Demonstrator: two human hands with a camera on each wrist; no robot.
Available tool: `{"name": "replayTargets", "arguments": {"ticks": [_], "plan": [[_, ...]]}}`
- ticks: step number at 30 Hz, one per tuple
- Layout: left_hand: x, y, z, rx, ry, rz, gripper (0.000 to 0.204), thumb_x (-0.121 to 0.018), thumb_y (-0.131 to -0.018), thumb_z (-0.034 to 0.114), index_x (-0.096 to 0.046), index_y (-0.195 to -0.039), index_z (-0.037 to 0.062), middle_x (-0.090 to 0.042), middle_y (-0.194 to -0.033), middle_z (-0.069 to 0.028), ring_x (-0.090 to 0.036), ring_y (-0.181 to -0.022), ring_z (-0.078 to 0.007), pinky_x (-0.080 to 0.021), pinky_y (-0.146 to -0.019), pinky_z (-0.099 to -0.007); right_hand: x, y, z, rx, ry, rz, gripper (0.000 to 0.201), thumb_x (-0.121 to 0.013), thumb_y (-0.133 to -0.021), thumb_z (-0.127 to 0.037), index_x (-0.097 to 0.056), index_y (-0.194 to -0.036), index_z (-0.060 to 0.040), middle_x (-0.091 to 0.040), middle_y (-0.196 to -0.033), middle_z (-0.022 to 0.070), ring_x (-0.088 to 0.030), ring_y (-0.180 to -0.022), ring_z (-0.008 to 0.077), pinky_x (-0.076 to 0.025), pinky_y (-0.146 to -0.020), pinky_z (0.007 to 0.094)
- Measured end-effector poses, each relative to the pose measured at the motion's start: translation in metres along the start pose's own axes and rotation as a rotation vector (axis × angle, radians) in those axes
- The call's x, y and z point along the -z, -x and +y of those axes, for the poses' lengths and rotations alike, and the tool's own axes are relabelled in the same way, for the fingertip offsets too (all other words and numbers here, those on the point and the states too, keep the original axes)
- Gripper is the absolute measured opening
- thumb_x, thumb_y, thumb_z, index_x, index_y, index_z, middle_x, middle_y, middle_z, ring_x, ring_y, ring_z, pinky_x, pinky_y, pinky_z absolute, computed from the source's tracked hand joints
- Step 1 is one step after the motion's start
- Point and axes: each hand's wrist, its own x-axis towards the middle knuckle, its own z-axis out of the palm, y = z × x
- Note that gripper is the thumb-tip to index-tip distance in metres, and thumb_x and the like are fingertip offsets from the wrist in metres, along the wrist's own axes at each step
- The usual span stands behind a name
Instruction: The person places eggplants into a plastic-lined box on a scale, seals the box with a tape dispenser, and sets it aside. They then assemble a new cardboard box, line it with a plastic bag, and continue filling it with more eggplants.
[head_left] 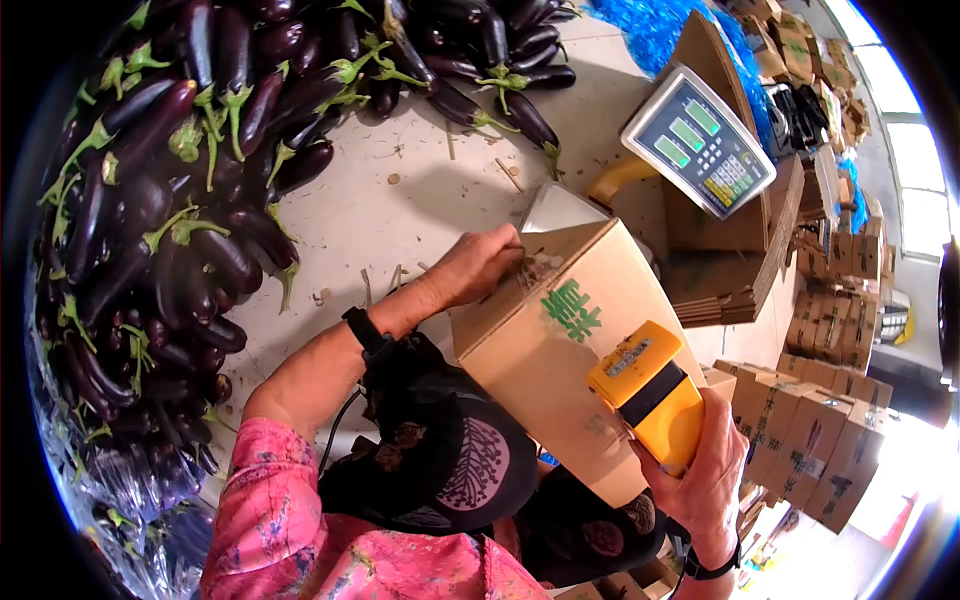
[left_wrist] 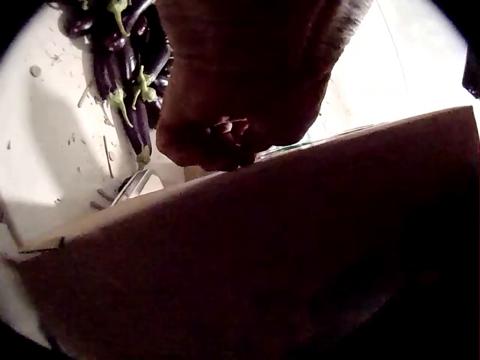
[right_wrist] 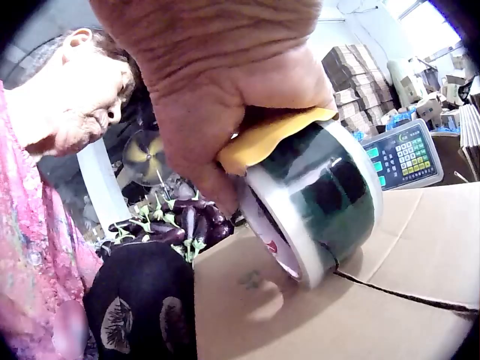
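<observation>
A brown cardboard box (head_left: 560,350) with green print lies tilted in front of me. My left hand (head_left: 482,262) grips its far top edge, fingers curled over the rim (left_wrist: 217,139). My right hand (head_left: 705,470) grips a yellow tape dispenser (head_left: 648,392) pressed against the box's side. In the right wrist view the dispenser's tape roll (right_wrist: 315,202) sits on the box (right_wrist: 360,300) near the flap seam. The box (left_wrist: 262,255) fills most of the left wrist view.
A large heap of purple eggplants (head_left: 180,200) covers the left and top of the white table (head_left: 400,200). A weighing scale (head_left: 700,140) stands behind the box. Folded cartons (head_left: 800,420) are stacked to the right. Dark printed cloth (head_left: 450,460) lies over my lap.
</observation>
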Motion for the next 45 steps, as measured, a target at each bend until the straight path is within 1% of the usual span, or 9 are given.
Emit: {"name": "replayTargets", "arguments": {"ticks": [4,16,18,21,28,31,35,38,45], "plan": [[0.002,0.004,0.003,-0.154,-0.142,0.028,0.015,-0.061,-0.097,0.015,-0.053,-0.096,0.0026,-0.063,-0.081,-0.0216,-0.062,-0.08,-0.0436,-0.051,-0.07,-0.0425,0.0,-0.001,-0.003,-0.017,-0.008,0.002,0.062,-0.086,-0.072,-0.021,-0.05,-0.119,-0.0004,-0.063,-0.093,0.0205,-0.064,-0.083,0.0441,-0.053,-0.07,0.0476],[-0.009,-0.006,-0.057,-0.203,-0.722,-0.292,0.014,-0.052,-0.095,0.014,-0.057,-0.106,0.0057,-0.066,-0.094,-0.0176,-0.064,-0.089,-0.0418,-0.052,-0.08,-0.0456,-0.004,0.0,-0.011,-0.039,0.023,0.052,0.06,-0.085,-0.073,-0.022,-0.051,-0.117,-0.002,-0.064,-0.092,0.022,-0.064,-0.082,0.046,-0.054,-0.07,0.0486],[0.004,-0.007,-0.021,0.197,-0.372,-0.16,0.021,-0.05,-0.099,0.017,-0.057,-0.114,0.0042,-0.067,-0.107,-0.0165,-0.065,-0.101,-0.0376,-0.052,-0.089,-0.0431,-0.003,-0.002,-0.011,-0.033,0.022,0.057,0.06,-0.085,-0.072,-0.023,-0.051,-0.117,-0.0022,-0.065,-0.092,0.0219,-0.064,-0.081,0.0458,-0.054,-0.069,0.0482],[-0.004,-0.033,0.024,-0.15,0.274,0.158,0.033,-0.044,-0.104,0.023,-0.056,-0.126,0.0018,-0.062,-0.124,-0.0149,-0.059,-0.119,-0.0273,-0.045,-0.103,-0.037,-0.006,-0.002,-0.005,-0.037,0.006,0.042,0.06,-0.085,-0.072,-0.023,-0.051,-0.117,-0.0025,-0.065,-0.092,0.0213,-0.065,-0.08,0.0454,-0.054,-0.069,0.048],[-0.036,-0.056,-0.008,-0.156,0.459,-0.177,0.049,-0.035,-0.108,0.039,-0.058,-0.121,-0.0019,-0.062,-0.116,-0.0147,-0.056,-0.109,-0.0204,-0.044,-0.098,-0.0369,-0.01,-0.004,0.009,-0.027,-0.102,0.066,0.058,-0.083,-0.074,-0.024,-0.051,-0.117,-0.0024,-0.064,-0.089,0.0203,-0.064,-0.081,0.0442,-0.053,-0.069,0.0472],[-0.017,-0.05,0.004,-0.02,0.055,-0.237,0.057,-0.03,-0.109,0.041,-0.049,-0.14,-0.0038,-0.054,-0.143,-0.0153,-0.044,-0.138,-0.0198,-0.032,-0.117,-0.0333,-0.013,0.0,0.009,0.008,-0.068,0.102,0.058,-0.083,-0.074,-0.023,-0.051,-0.118,-0.0015,-0.063,-0.09,0.0206,-0.064,-0.08,0.044,-0.052,-0.07,0.0472],[0.009,-0.036,0.076,0.095,0.735,-0.254,0.063,-0.033,-0.108,0.051,-0.039,-0.15,0.0044,-0.05,-0.146,-0.0176,-0.048,-0.136,-0.0257,-0.036,-0.115,-0.0359,-0.011,-0.002,0.009,0.04,-0.096,0.081,0.059,-0.082,-0.074,-0.022,-0.05,-0.119,0.0,-0.062,-0.09,0.0201,-0.063,-0.081,0.0432,-0.052,-0.071,0.0474],[0.015,-0.047,0.099,-0.225,0.361,-0.329,0.052,-0.04,-0.108,0.044,-0.044,-0.145,0.0073,-0.057,-0.137,-0.0183,-0.054,-0.127,-0.0259,-0.042,-0.108,-0.0367,-0.008,-0.002,0.007,0.036,-0.062,0.077,0.058,-0.082,-0.072,-0.02,-0.051,-0.117,-0.0012,-0.062,-0.09,0.0202,-0.064,-0.082,0.043,-0.053,-0.072,0.0478],[0.003,-0.049,0.143,-0.159,-0.19,-0.256,0.022,-0.055,-0.1,0.023,-0.055,-0.111,0.0044,-0.067,-0.104,-0.0148,-0.064,-0.1,-0.0295,-0.049,-0.088,-0.0402,-0.004,0.001,0.018,0.085,-0.05,0.069,0.061,-0.082,-0.067,-0.02,-0.05,-0.116,-0.0034,-0.06,-0.094,0.0172,-0.065,-0.086,0.0416,-0.053,-0.072,0.0491]]}}
